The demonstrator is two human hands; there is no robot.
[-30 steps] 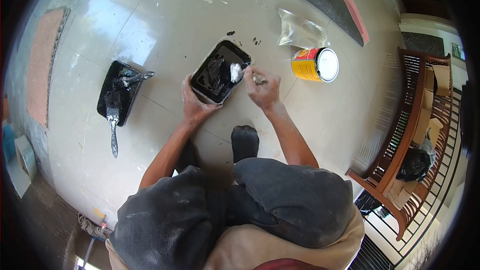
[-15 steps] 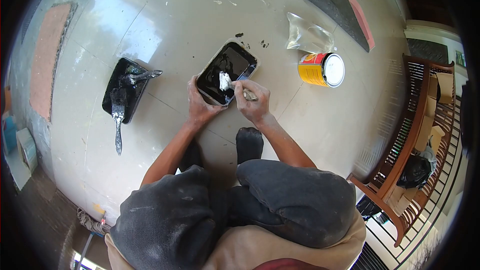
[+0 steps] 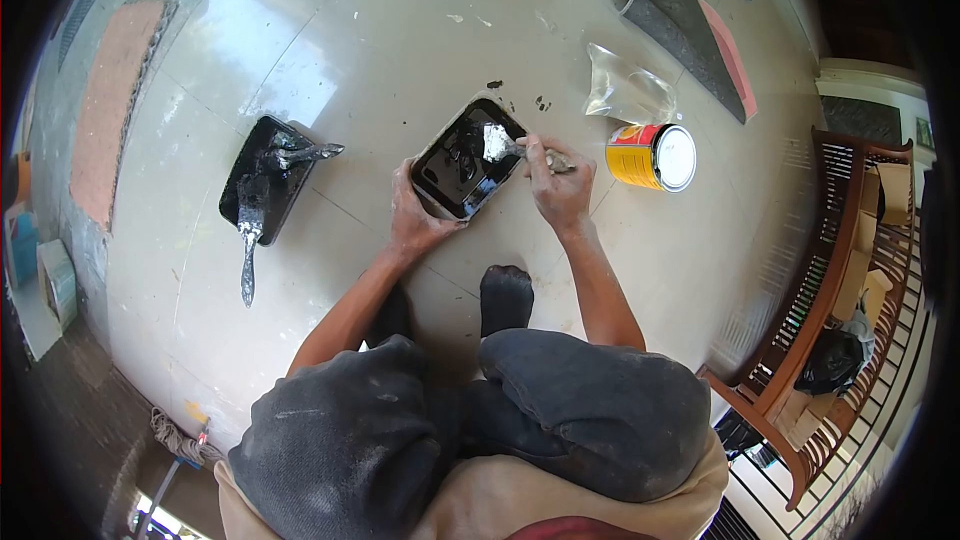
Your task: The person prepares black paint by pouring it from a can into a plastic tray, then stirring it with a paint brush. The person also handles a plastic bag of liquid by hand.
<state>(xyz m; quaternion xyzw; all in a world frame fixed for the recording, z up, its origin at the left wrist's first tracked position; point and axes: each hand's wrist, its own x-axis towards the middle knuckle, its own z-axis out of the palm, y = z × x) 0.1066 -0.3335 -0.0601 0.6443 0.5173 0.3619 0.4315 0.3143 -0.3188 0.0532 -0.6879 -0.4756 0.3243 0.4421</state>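
Note:
My left hand (image 3: 418, 218) grips the near left edge of a black tray (image 3: 424, 172) that holds glossy black liquid like paint. In my right hand (image 3: 562, 195) is a paintbrush (image 3: 497, 144), its handle pinched between thumb and fingers. The white-looking bristle end points left over the far right part of the tray, overlapping the dark liquid. A second black tray (image 3: 228, 202) stands to the left on the floor. Two paint-smeared brushes rest in it: one brush (image 3: 312, 153) points right, while the other brush (image 3: 248, 258) hangs its handle over the near edge.
Right of my hands stands a yellow and red can (image 3: 632, 156) with a white lid. Behind it lies a clear plastic bag (image 3: 628, 90). Dark mats (image 3: 690, 40) lie far right, a pinkish mat (image 3: 115, 110) far left. A wooden bench (image 3: 800, 340) stands along the right side.
My right hand has moved the brush rightward and away from me across the tray, from its middle to its far right part. My left hand keeps its hold; the whole view has shifted slightly.

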